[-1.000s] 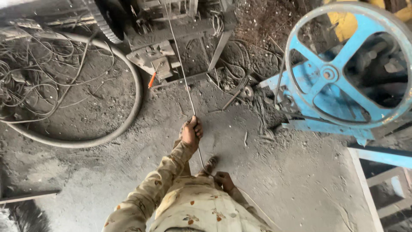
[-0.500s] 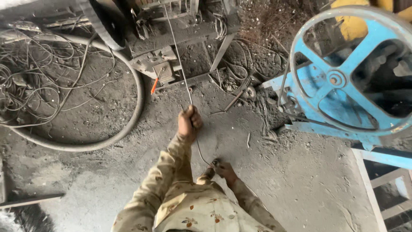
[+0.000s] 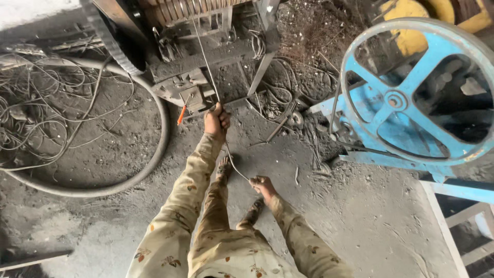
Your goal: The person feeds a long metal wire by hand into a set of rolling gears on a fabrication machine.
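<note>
A long thin metal wire (image 3: 204, 56) runs from a dark, greasy machine (image 3: 206, 62) at the top down toward me. My left hand (image 3: 216, 119) is stretched forward and shut on the wire close to the machine's base. My right hand (image 3: 262, 185) grips the same wire lower down, nearer my body, where it bends. Both sleeves are tan with a floral print. My bare feet (image 3: 224, 167) stand on the dusty ground beneath the wire.
A big blue spoked wheel (image 3: 411, 92) on a blue frame stands at the right. A thick grey hose (image 3: 154, 159) loops over the ground at left around tangled loose wire (image 3: 46, 113). Scrap wire (image 3: 288, 98) litters the ground beside the machine. An orange-handled tool (image 3: 180, 115) lies below it.
My left hand has slid forward along the wire toward the machine. My right hand stays on the wire near my body. The view has shifted closer to the machine.
</note>
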